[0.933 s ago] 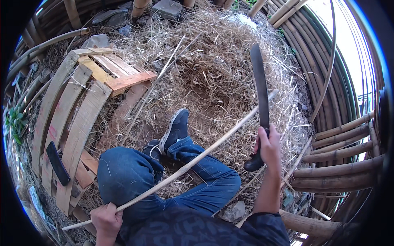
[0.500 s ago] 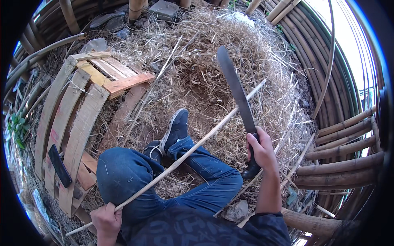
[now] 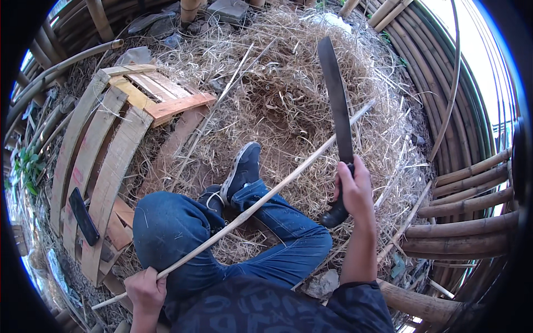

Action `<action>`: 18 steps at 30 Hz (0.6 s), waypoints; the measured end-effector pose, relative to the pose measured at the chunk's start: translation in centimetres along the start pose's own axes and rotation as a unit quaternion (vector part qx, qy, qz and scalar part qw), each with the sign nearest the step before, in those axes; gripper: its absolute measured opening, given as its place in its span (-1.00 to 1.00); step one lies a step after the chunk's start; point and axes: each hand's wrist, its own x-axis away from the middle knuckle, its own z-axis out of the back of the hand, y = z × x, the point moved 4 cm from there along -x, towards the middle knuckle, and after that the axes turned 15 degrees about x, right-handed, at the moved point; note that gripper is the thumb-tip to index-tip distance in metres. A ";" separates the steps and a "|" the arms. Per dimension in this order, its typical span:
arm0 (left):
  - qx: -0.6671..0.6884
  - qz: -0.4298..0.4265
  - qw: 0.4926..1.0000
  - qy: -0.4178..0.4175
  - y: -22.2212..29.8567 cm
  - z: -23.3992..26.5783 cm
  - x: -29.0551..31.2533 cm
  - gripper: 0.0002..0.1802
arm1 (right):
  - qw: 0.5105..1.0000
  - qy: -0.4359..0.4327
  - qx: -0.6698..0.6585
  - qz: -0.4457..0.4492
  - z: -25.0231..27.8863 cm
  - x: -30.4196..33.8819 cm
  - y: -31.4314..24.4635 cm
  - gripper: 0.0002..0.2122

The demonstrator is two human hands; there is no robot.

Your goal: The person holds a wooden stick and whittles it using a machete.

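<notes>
A long pale bamboo strip slants across my lap from lower left to upper right. Near its lower end my left hand is closed around it, beside my bent knee. My right hand grips the black handle of a machete, whose dark, wide blade points up and away. The blade crosses the strip near its far end; whether the two touch I cannot tell. My legs in blue jeans are folded on the ground, with one dark shoe in front.
Dry bamboo shavings cover the ground ahead. On the left lies a wooden crate with a black phone on its slats. Bamboo poles are stacked along the right. A grey stone lies beside my right leg.
The machete has shifted a little to the right and its blade stands more upright. The strip's far end has moved slightly right and up. Both hands keep their hold.
</notes>
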 end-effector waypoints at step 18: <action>-0.016 -0.009 1.000 -0.008 -0.9 0.1 0.1 -0.58 | 0.998 -0.053 -0.025 -0.034 2.2 -1.1 2.2 -0.86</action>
